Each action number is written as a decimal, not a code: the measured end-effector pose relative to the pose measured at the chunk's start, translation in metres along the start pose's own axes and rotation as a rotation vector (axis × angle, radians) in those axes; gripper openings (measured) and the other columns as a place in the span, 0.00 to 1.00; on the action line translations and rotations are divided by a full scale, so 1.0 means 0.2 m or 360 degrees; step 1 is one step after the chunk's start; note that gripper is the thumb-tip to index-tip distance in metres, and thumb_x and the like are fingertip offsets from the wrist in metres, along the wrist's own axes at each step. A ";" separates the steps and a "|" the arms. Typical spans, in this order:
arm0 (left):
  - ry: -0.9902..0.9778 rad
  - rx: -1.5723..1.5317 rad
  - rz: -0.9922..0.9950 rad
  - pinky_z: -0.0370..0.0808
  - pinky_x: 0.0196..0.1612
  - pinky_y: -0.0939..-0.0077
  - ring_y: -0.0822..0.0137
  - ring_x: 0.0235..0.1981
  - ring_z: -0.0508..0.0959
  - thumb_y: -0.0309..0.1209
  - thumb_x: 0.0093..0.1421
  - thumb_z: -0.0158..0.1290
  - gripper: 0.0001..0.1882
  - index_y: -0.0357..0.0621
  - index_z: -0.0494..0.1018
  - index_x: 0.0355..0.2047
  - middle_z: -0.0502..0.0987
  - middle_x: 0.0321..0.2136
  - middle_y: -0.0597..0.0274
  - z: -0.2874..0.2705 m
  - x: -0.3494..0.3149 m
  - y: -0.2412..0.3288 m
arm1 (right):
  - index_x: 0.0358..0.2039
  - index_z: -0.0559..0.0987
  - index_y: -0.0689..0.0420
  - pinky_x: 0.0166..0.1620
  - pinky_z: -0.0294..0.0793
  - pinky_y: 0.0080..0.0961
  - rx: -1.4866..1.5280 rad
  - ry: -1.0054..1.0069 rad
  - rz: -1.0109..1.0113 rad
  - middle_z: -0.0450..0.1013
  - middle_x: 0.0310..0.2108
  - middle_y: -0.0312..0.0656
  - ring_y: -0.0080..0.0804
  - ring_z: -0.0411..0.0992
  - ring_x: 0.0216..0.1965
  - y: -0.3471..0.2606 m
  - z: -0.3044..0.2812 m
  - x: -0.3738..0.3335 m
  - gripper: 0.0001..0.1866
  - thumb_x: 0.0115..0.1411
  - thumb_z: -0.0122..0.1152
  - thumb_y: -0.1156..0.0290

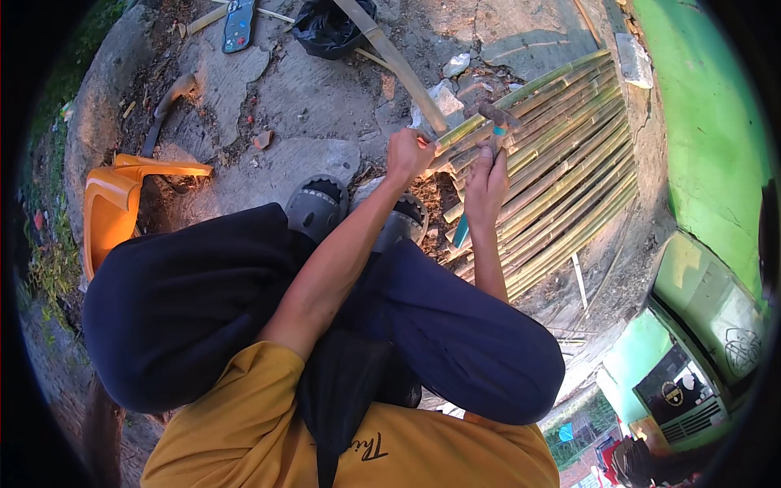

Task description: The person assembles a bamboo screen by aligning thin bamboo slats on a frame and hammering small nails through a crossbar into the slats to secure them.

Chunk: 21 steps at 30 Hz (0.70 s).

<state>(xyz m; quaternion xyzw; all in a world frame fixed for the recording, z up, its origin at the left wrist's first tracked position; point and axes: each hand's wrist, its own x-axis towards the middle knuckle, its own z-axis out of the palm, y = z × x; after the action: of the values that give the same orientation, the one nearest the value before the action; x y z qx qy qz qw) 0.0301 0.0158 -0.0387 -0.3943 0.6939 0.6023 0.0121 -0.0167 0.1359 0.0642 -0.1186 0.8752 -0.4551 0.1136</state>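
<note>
One hammer (500,119) is gripped in the right hand (486,185), over ten or more bamboo poles (561,146) lying side by side on the ground (224,77). The left hand (408,154) curls at one pole's end; I can't tell what it holds.

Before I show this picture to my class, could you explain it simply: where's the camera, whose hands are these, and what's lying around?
There is no machine here. A wide fisheye camera on a person's head looks down, so straight edges bend toward the rim. Both bare hands belong to that person. The right hand grips a hammer. The left hand is at the near end of the topmost of the bamboo poles; whether its fingers pinch something small is unclear. The poles lie side by side on the cracked ground. Farther off lie a knife and a black bag.
</note>
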 end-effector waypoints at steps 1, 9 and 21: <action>0.0003 -0.0002 0.0005 0.79 0.37 0.63 0.56 0.28 0.85 0.34 0.53 0.66 0.09 0.41 0.86 0.31 0.85 0.26 0.53 0.00 0.01 0.00 | 0.49 0.75 0.59 0.21 0.57 0.18 0.0005 -0.0004 -0.0001 0.61 0.19 0.29 0.14 0.59 0.18 -0.01 -0.01 0.02 0.17 0.77 0.45 0.58; 0.0038 -0.0002 0.0030 0.78 0.34 0.67 0.62 0.25 0.84 0.35 0.54 0.67 0.11 0.42 0.86 0.32 0.84 0.24 0.55 -0.03 0.01 -0.06 | 0.49 0.77 0.61 0.25 0.65 0.32 -0.0254 -0.0288 0.0042 0.69 0.18 0.41 0.30 0.68 0.19 -0.18 -0.08 0.16 0.20 0.76 0.43 0.59; 0.0085 0.0003 0.0005 0.79 0.36 0.61 0.54 0.28 0.85 0.36 0.53 0.67 0.10 0.42 0.86 0.31 0.84 0.27 0.51 -0.04 -0.02 -0.05 | 0.41 0.72 0.63 0.27 0.62 0.55 -0.0573 -0.0432 -0.0059 0.71 0.19 0.59 0.65 0.73 0.24 -0.25 0.00 0.10 0.16 0.75 0.44 0.61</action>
<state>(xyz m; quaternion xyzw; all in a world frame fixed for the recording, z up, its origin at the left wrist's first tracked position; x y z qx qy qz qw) 0.0432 0.0113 -0.0427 -0.4092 0.6952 0.5910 -0.0070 -0.0310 0.1012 0.1041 -0.2131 0.9166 -0.2734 0.1989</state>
